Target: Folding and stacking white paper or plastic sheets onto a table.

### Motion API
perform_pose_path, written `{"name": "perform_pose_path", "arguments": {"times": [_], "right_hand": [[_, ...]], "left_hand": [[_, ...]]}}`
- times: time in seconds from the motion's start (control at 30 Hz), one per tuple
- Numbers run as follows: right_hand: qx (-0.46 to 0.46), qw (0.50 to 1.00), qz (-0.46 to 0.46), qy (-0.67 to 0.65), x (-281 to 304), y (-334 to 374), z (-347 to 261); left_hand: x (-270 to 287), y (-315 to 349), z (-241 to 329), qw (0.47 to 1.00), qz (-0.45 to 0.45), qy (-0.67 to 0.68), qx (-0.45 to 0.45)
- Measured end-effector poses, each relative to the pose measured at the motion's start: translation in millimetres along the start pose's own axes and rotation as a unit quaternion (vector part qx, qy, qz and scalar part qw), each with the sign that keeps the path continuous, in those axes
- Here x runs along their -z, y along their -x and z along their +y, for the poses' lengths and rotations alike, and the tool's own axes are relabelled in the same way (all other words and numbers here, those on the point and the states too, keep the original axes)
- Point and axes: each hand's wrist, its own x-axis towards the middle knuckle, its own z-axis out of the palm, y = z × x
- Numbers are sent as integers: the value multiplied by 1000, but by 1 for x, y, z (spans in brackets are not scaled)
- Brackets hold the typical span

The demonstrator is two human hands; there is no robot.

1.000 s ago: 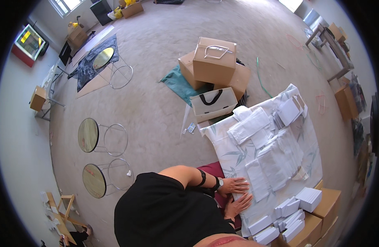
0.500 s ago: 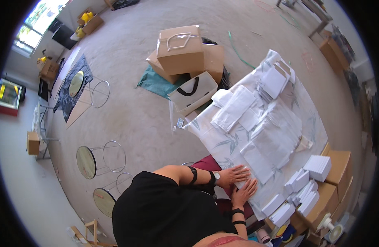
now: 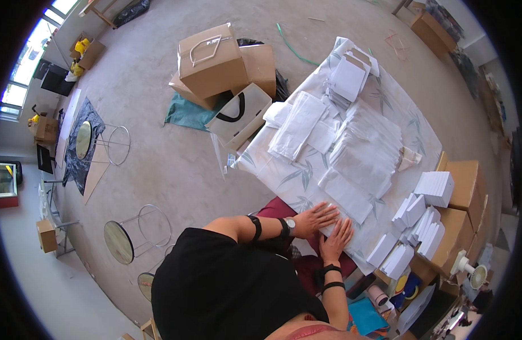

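My left hand (image 3: 313, 220), a watch on its wrist, lies flat on the near edge of the cloth-covered table (image 3: 298, 184). Beside it my right hand (image 3: 335, 239) rests palm down on the same edge, fingers stretched out. Neither hand holds anything. The cloth is white with a leaf pattern. Just beyond the fingers is a fanned stack of thin white sheets or bags (image 3: 360, 170). Farther left on the table are folded white pieces (image 3: 298, 126), and at the far end a pile of white cards or flat boxes (image 3: 349, 79).
Bundles of white folded card (image 3: 434, 188) line the right edge, next to brown cartons (image 3: 465, 184). A small fan (image 3: 476, 276) stands at the lower right. Cartons (image 3: 212, 62) and a white bag with a black handle (image 3: 241, 116) sit on the floor beyond. Stools (image 3: 119, 242) stand at left.
The view has shifted, so the table and floor things appear farther left and higher. Both hands stay flat on the table edge, and nothing has been picked up.
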Motion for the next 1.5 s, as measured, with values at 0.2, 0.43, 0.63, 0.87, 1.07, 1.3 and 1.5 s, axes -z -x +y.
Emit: {"name": "perform_pose_path", "arguments": {"times": [0.2, 0.43, 0.63, 0.87, 1.07, 1.3, 1.5], "right_hand": [[-11, 1000, 1, 14, -1, 10, -1], [-26, 999, -28, -1, 1, 0, -2], [-46, 999, -17, 15, 2, 4, 3], [-62, 996, -49, 51, 13, 11, -1], [-61, 997, -36, 44, 4, 16, 0], [-63, 998, 14, 0, -3, 15, 7], [-48, 998, 32, -18, -5, 13, 6]], "left_hand": [[15, 0, 6, 998, -56, -7, -14], [-3, 1, 1, 996, 43, -82, -11], [22, -6, 9, 992, -47, -110, -34], [17, -6, 13, 991, -53, -113, -44], [19, -6, 19, 990, -70, -121, -32], [21, -13, 20, 990, -67, -121, -35], [24, -14, 20, 989, -87, -119, -10]]}}
